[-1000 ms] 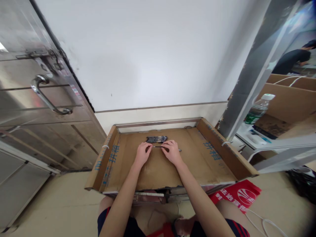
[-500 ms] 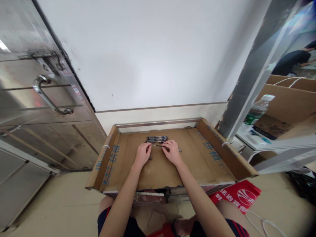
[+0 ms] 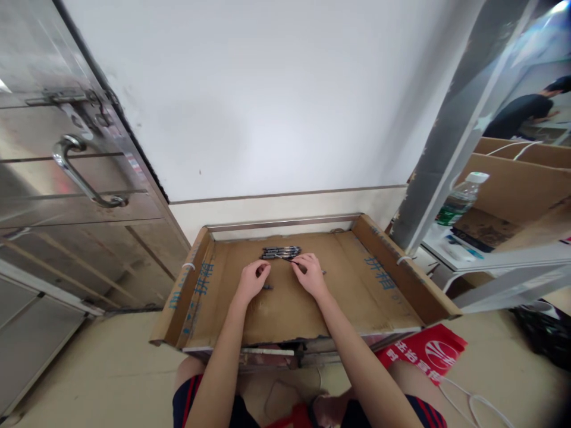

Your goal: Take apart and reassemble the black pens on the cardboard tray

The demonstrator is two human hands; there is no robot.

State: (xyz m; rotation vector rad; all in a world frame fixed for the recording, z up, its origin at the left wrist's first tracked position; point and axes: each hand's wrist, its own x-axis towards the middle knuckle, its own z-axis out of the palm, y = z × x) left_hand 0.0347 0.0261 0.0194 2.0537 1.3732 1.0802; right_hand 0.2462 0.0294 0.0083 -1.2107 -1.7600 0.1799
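Note:
My right hand (image 3: 310, 276) pinches a thin dark rod that looks like a pen refill (image 3: 285, 259), its pale end pointing up and left. My left hand (image 3: 253, 279) is a little to the left, apart from the refill, with thumb and forefinger together; whether something small is between them I cannot make out. Just behind both hands, several dark, clear-barrelled pens (image 3: 281, 252) lie side by side in a row. A small dark piece (image 3: 267, 287) rests beside my left hand. Something small and pale (image 3: 323, 272) shows just right of my right hand.
The work surface is a cardboard-lined tray (image 3: 357, 297) with raised sides. Behind it stands a white wall (image 3: 285, 119); at left is a metal door (image 3: 84, 172). A bottle (image 3: 461, 199) and a cardboard box (image 3: 521, 184) sit on the right-hand shelf. Beyond, a person (image 3: 520, 116) leans over.
My left hand has come away from the refill, moving left and slightly down. The refill stays in my right hand, now tilted with its left end higher. The view has shifted slightly.

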